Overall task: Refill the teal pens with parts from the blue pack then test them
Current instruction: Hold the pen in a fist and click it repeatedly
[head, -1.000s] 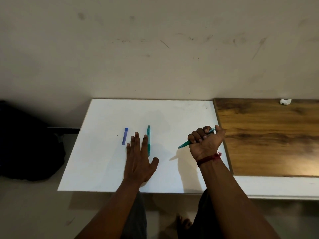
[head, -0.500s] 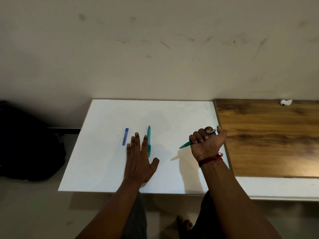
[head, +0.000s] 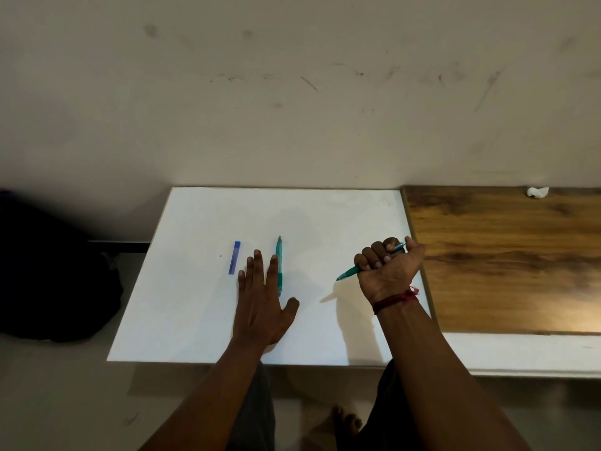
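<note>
Right grip (head: 388, 271) fisted round teal pen (head: 348, 273) (tip jutting from its little-finger side); left grip (head: 261, 301) flat on counter (head: 195, 320), second pen (head: 279, 252) beside its forefinger; best to thumb the held pen's end squarely

On the board (head: 195, 304) before me, the pack (head: 234, 257) lies left of centre, with the loose pen (head: 279, 255) near it on the right. My left hand (head: 260, 304) rests flat between them, forefinger just beside that pen. My right hand (head: 387, 271) grips the second pen (head: 348, 273) near the board's right edge. The wooden tabletop (head: 504, 271) adjoins on the right, with a crumpled wad (head: 537, 192) at its far edge.
</note>
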